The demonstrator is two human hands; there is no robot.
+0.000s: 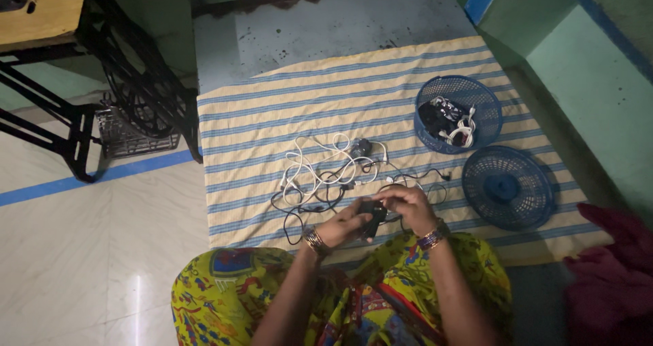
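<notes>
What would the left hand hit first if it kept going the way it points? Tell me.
The left hand points up and right, already touching the black gadget that both hands hold. Past it lie the right hand, then black cables on the striped mat; depth is unclear.

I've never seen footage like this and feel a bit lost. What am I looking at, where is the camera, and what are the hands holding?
There is no machine here. The single picture comes from a camera worn on a person's head, looking down at their own lap and hands. The left hand and right hand together hold a small black gadget. Beyond them lies a striped cloth with a tangle of white and black cables. To the right stand a blue basket holding more cables and a second blue basket turned upside down.
</notes>
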